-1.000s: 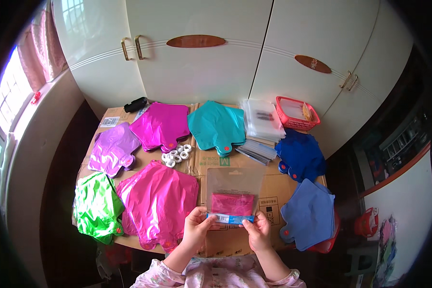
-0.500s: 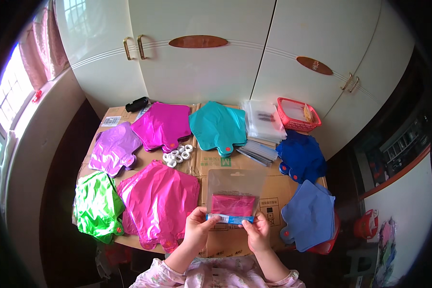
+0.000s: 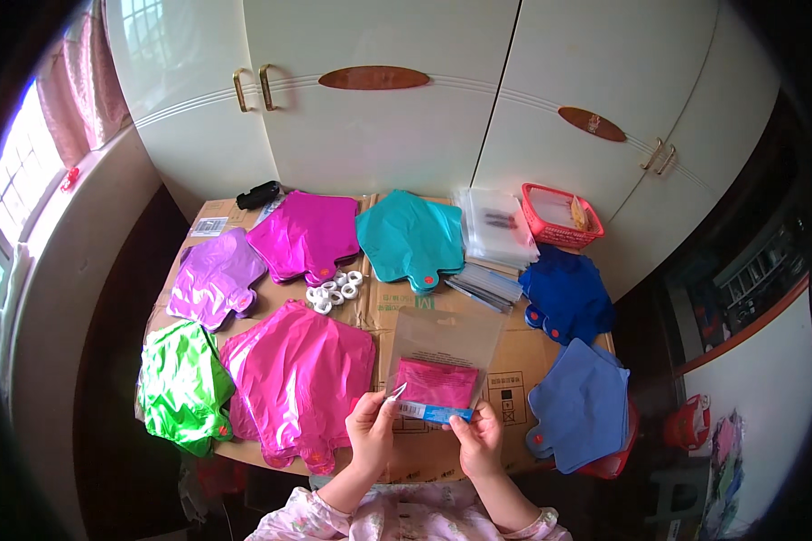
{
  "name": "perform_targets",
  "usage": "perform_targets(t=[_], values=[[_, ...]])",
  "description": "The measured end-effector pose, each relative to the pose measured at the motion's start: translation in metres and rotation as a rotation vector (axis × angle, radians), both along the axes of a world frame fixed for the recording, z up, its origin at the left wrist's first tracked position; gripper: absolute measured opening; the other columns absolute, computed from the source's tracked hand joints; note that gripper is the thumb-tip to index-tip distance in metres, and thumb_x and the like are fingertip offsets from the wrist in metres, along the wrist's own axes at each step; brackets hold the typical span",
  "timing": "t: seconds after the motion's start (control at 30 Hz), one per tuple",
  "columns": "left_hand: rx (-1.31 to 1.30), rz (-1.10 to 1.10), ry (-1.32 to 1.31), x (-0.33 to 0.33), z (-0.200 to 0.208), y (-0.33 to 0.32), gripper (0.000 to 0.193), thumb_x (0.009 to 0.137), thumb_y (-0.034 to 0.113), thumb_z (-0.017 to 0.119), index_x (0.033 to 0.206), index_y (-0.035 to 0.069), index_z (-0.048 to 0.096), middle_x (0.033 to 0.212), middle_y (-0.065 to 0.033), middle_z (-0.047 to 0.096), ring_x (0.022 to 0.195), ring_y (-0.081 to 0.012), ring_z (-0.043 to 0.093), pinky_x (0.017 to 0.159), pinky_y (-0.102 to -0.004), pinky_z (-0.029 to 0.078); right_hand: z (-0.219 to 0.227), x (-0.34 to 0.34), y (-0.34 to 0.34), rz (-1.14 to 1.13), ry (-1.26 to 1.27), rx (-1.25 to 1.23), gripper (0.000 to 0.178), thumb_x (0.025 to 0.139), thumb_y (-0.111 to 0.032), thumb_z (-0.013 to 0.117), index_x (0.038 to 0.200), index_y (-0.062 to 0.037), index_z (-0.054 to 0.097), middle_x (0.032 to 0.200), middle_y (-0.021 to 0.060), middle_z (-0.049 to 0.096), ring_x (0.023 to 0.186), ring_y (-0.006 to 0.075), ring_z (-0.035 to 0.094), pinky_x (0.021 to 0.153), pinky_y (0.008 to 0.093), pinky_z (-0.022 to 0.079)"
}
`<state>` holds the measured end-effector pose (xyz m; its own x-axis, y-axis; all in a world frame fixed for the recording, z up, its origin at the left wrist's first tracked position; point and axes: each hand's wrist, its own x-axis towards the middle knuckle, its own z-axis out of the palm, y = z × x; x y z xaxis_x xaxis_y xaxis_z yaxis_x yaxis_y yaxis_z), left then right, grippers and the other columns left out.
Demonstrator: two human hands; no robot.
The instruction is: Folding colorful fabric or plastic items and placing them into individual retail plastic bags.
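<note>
Both hands hold a clear plastic pouch (image 3: pixel 442 347) by its lower corners, tilted above the cardboard near the front edge. Inside lies a folded pink foil piece (image 3: pixel 435 382), with a blue and white strip along the pouch's bottom. My left hand (image 3: pixel 372 428) pinches the lower left corner; my right hand (image 3: pixel 476 439) grips the lower right one, thumb on the front. Left of the pouch spreads a large pink foil balloon stack (image 3: pixel 299 374). A small heap of white rings (image 3: pixel 334 293) lies beyond it.
Around the cardboard (image 3: pixel 465 469) lie green (image 3: pixel 182 383), lilac (image 3: pixel 215 278), magenta (image 3: pixel 307 234), teal (image 3: pixel 412 236), dark blue (image 3: pixel 568 290) and light blue foil balloons (image 3: pixel 583 406). Clear bags (image 3: pixel 496 221) and a red basket (image 3: pixel 559 216) sit at the back right, before white cabinets (image 3: pixel 379 135).
The pouch has turned slightly clockwise, its top edge shifting to the right and its lower right corner dipping a little. My left hand has moved slightly left, and both hands keep hold.
</note>
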<state>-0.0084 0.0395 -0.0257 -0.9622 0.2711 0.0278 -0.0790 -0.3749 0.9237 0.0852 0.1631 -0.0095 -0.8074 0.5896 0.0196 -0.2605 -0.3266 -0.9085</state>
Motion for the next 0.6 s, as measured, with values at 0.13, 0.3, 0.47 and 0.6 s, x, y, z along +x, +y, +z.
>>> perform_targets(t=[0.13,0.3,0.47,0.6], values=[[0.278,-0.094,-0.274,-0.002,0.003,-0.002,0.012,0.093,0.006,0.055,0.102,0.003,0.062,0.089,-0.001,0.063,0.08,-0.0082,0.058,0.071,-0.0218,0.047,0.004,-0.001,-0.006,-0.027,-0.021,0.009,0.016,0.087,-0.003,0.063,0.101,-0.0014,0.055,0.091,0.0054,0.062,0.079,0.0113,0.059,0.075,0.0265,0.051],[0.523,-0.178,-0.517,-0.003,0.008,-0.001,0.014,0.094,0.009,0.053,0.105,0.003,0.06,0.093,-0.0039,0.065,0.082,-0.0123,0.061,0.073,-0.0259,0.049,-0.002,0.002,-0.005,-0.035,-0.011,0.024,0.016,0.088,-0.004,0.062,0.102,-0.0012,0.055,0.093,0.0058,0.063,0.08,0.0113,0.06,0.076,0.0264,0.051],[0.397,-0.225,-0.437,-0.007,0.021,-0.005,0.013,0.092,0.006,0.059,0.104,0.001,0.06,0.094,-0.0047,0.065,0.08,-0.0108,0.06,0.073,-0.0259,0.048,0.001,0.001,-0.002,-0.027,-0.003,-0.018,0.016,0.089,-0.005,0.061,0.103,-0.0009,0.055,0.095,0.0059,0.063,0.082,0.0115,0.061,0.078,0.0263,0.051],[0.295,-0.344,-0.371,-0.006,0.01,-0.011,0.01,0.088,0.002,0.063,0.098,0.0,0.062,0.088,-0.0052,0.066,0.074,-0.0101,0.06,0.069,-0.0255,0.049,0.0,0.0,-0.002,-0.028,-0.008,-0.039,0.018,0.087,-0.002,0.062,0.104,-0.0011,0.055,0.092,0.0064,0.063,0.08,0.0121,0.06,0.075,0.0276,0.052]])
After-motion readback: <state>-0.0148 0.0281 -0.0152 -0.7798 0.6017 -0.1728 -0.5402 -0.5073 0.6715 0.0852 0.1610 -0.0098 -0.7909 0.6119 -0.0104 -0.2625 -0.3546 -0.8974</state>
